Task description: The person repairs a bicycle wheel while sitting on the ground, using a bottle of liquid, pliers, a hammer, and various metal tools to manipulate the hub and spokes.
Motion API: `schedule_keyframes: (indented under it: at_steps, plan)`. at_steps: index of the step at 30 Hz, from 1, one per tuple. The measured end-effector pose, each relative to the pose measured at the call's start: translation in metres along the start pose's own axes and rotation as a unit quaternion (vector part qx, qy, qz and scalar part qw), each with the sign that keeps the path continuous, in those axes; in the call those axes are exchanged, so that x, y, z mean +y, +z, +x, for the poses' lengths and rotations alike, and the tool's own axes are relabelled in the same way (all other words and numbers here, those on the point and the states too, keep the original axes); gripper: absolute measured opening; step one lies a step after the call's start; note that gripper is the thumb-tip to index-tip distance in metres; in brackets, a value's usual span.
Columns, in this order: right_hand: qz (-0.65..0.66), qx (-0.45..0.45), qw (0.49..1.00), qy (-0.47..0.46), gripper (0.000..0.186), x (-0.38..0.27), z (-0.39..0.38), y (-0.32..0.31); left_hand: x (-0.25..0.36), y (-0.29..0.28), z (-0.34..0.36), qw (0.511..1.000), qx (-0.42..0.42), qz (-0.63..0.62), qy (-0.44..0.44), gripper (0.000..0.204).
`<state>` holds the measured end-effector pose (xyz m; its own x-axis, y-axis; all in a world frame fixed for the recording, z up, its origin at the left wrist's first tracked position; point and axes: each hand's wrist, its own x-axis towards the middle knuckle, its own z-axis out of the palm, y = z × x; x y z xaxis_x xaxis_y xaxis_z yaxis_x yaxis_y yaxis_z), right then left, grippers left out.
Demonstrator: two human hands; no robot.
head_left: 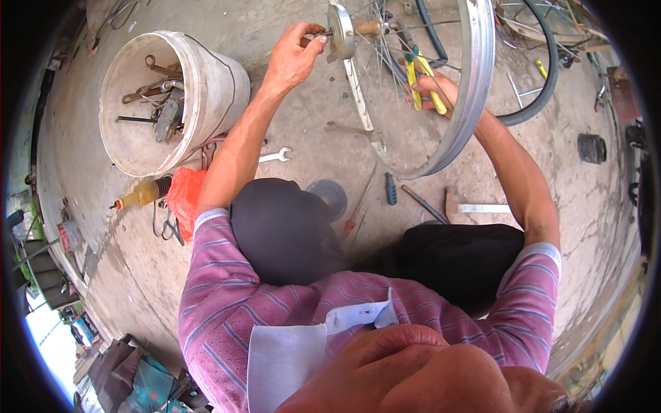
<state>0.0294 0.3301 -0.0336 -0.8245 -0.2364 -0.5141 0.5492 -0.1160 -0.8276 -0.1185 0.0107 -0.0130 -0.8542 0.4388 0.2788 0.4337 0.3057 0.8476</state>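
Observation:
A bicycle wheel rim [476, 82] with thin spokes is raised in front of me. My left hand [295, 55] pinches the thin axle end [328, 34] beside the metal hub drum [341, 33]. My right hand [437, 93] grips a pair of yellow-handled pliers [434, 88] among the spokes, near the rim, jaws pointing upward. A black tire [530, 107] lies behind the wheel on the right. Part of the hub's far side is crowded by spokes and hard to make out.
A white bucket [217, 89] of old tools stands left. An open-end wrench [274, 155], screwdriver [350, 221], blue-handled tool [391, 190], hammer [482, 208], red plastic bag [184, 193] and yellow bottle [141, 195] lie on the concrete floor. A dark cylinder [591, 148] sits at right.

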Motion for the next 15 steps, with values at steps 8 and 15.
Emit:
schedule_keyframes:
  at_steps: [8,15]
  plan:
    - [-0.007,0.013,1.000,0.011,0.064,-0.012,-0.002,0.016,0.008,-0.002,0.002,0.994,0.008,-0.028,-0.103,0.049]
    - [0.005,0.027,1.000,-0.002,0.060,-0.005,-0.007,0.009,0.003,-0.005,0.009,0.952,-0.091,-0.114,-0.270,0.043]
